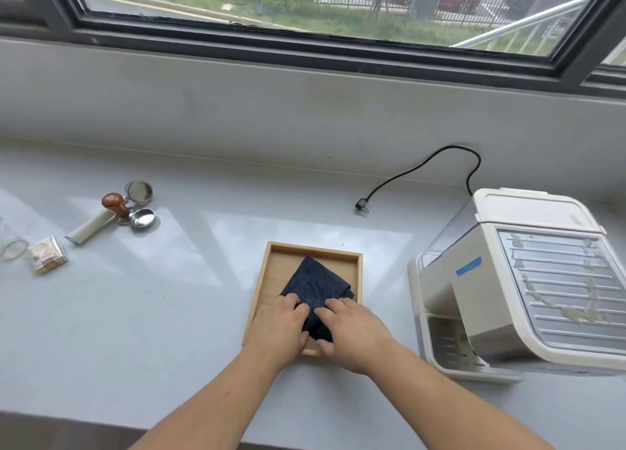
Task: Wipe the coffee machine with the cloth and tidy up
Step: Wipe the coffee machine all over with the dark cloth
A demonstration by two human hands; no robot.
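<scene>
A folded dark blue cloth (313, 283) lies in a shallow wooden tray (276, 263) at the middle of the grey counter. My left hand (279, 327) and my right hand (352, 334) are side by side on the cloth's near end, fingers curled onto the fabric and thumbs at its near edge. The cream coffee machine (521, 280) stands to the right of the tray, with a blue tape strip on its side and a drip grate at its base.
The machine's black power cord with its plug (362, 206) lies unplugged behind the tray. At far left sit a wooden-knobbed tamper (117, 205), two metal filter baskets (142, 217), a white handle, a small packet (49, 254) and a glass rim. A window runs behind the counter.
</scene>
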